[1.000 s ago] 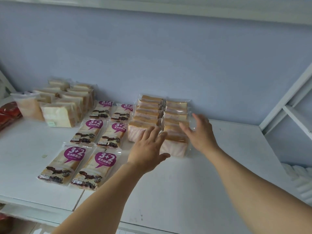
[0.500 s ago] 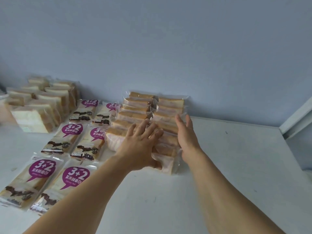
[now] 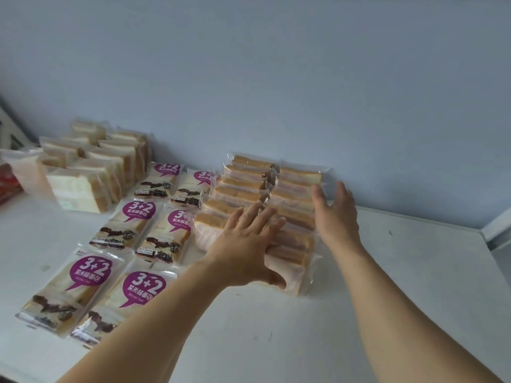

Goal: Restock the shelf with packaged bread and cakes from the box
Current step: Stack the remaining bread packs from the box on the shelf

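Note:
Two rows of clear-wrapped cake slices [image 3: 249, 186] stand packed together on the white shelf [image 3: 387, 286], against the blue back wall. My left hand [image 3: 249, 244] lies flat with straight fingers on top of the front packs, its thumb against the nearest pack's front face. My right hand [image 3: 336, 214] is at the right side of the right row, fingers straight and spread, just off or brushing the wrappers. Neither hand grips a pack.
Left of the cakes lie several purple-label "3+2" bread packs [image 3: 137, 225] in two columns. White sandwich bread packs [image 3: 91, 172] stand at the back left. A red packet [image 3: 8, 183] shows at the left edge. A white shelf bracket [image 3: 497, 228] rises at right.
My left hand has slid forward over the front cake packs. My right hand has moved farther back along the right row and come slightly away from it. The view shifted a little.

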